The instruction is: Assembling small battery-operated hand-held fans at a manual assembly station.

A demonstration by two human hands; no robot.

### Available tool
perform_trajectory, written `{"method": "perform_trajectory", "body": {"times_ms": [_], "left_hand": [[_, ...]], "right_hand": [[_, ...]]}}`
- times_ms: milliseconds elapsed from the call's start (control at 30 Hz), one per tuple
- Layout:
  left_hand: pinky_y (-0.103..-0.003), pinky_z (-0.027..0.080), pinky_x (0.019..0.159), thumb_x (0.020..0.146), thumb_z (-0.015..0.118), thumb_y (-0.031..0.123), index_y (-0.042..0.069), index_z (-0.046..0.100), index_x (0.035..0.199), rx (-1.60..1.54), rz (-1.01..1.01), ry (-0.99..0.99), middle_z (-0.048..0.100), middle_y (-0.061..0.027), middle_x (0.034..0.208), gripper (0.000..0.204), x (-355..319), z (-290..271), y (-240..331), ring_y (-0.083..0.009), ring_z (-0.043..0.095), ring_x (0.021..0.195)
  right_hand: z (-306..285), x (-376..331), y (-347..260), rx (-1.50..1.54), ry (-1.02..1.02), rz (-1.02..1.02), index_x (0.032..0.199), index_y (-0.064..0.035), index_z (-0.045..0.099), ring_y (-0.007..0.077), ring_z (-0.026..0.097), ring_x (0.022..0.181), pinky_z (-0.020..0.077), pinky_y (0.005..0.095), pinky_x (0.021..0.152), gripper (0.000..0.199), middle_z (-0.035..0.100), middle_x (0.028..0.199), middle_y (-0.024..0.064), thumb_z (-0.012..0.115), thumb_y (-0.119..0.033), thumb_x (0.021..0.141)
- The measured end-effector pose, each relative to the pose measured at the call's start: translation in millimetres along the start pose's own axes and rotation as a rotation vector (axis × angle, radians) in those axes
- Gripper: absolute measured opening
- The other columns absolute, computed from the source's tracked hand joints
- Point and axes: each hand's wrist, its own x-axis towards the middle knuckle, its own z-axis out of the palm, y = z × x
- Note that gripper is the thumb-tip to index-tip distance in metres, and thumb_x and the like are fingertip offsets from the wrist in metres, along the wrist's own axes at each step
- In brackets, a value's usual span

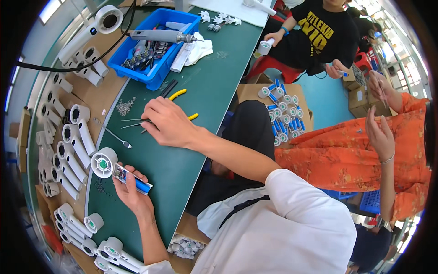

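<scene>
Both hands closed: left (132, 189) on fan (119, 170), right (166, 122) on tweezers (132, 122).

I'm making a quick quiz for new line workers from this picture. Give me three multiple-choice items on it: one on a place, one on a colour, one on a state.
1. Where does the blue bin stand?
A. At the far end of the green mat
B. On a person's lap
C. On the floor

2. What colour are the handles of the pliers?
A. Red
B. Yellow
C. Black

3. What is the left hand doing?
A. Lying flat and empty
B. Holding a small unit with a white round head and a blue cell
C. Pressing the bin

Answers: 1 A, the bin sits on the green mat far from the person. 2 B, yellow handles show beyond the right hand. 3 B, its fingers close round the unit.
</scene>
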Motion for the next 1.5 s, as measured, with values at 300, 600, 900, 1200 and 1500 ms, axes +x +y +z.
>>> {"method": "perform_trajectory", "body": {"times_ms": [300, 600, 900, 1200, 1500], "left_hand": [[-0.025, 0.045, 0.056, 0.092, 0.061, 0.008, -0.002, 0.04, 0.127, 0.112, -0.012, 0.027, 0.054, -0.0071, 0.093, 0.042, -1, 2, 3, -0.0114, 0.053, 0.068], [-0.023, 0.044, 0.057, 0.092, 0.057, 0.009, -0.004, 0.054, 0.106, 0.342, 0.075, -0.134, 0.057, -0.0057, 0.088, 0.019, -3, -1, 2, -0.0089, 0.053, 0.066], [-0.039, 0.049, 0.064, 0.075, 0.074, 0.02, -0.002, 0.062, 0.099, 1.269, 0.439, -0.194, 0.061, -0.0151, 0.077, 0.034, -2, 4, 15, -0.0311, 0.06, 0.069], [-0.043, 0.044, 0.086, 0.072, 0.08, 0.023, 0.005, 0.062, 0.112, 1.35, 0.956, 0.033, 0.058, -0.0123, 0.109, 0.046, 15, 8, 54, -0.0325, 0.056, 0.099], [-0.037, 0.04, 0.074, 0.071, 0.077, 0.019, 0.012, 0.062, 0.083, 1.299, 1.377, -0.142, 0.055, 0.0001, 0.081, 0.02, 63, 59, 77, -0.0191, 0.055, 0.079]], "right_hand": [[3, -1, 3, -0.031, -0.117, -0.035, 0.081, -0.0024, 0.06, 0.0284, 0.054, 0.083, 0.045, 0.0389, 0.076, 0.016, 0.055, 0.089, 0.0093, 0.073, -0.008, 0.073], [-13, 7, -11, 0.491, -0.05, 0.386, 0.096, -0.0016, 0.065, 0.0169, 0.062, 0.072, 0.0493, 0.0285, 0.062, 0.017, 0.063, 0.081, 0.0076, 0.072, -0.009, 0.083], [-44, -9, 3, 1.197, 0.103, 0.562, 0.113, 0.0023, 0.058, 0.0118, 0.056, 0.066, 0.0473, 0.0251, 0.048, 0.024, 0.06, 0.09, 0.0095, 0.06, -0.005, 0.09], [-60, 12, -35, 0.545, -0.095, 0.236, 0.107, 0.0022, 0.058, 0.0147, 0.061, 0.078, 0.0532, 0.0262, 0.066, 0.023, 0.06, 0.097, 0.0104, 0.062, 0.007, 0.085], [-78, 41, -39, 0.279, -0.124, -0.157, 0.105, -0.0005, 0.063, 0.0203, 0.065, 0.081, 0.0525, 0.0289, 0.063, 0.028, 0.063, 0.095, 0.0123, 0.066, 0.01, 0.079]]}}
